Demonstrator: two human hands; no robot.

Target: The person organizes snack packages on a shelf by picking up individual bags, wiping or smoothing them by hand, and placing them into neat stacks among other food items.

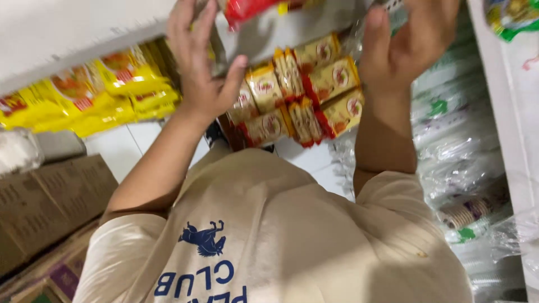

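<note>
I'm holding a clear multipack of yellow-and-red snack packets (300, 92) between both hands, left hand (199, 67) spread on one side, right hand (407, 47) opposite (fingers open, flat), its long axis spanning between them.

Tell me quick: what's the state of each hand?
Left hand: fingers and thumb clasp the clear plastic bundle of yellow-and-red snack packets.
Right hand: curled around the same bundle's upper edge.
</note>
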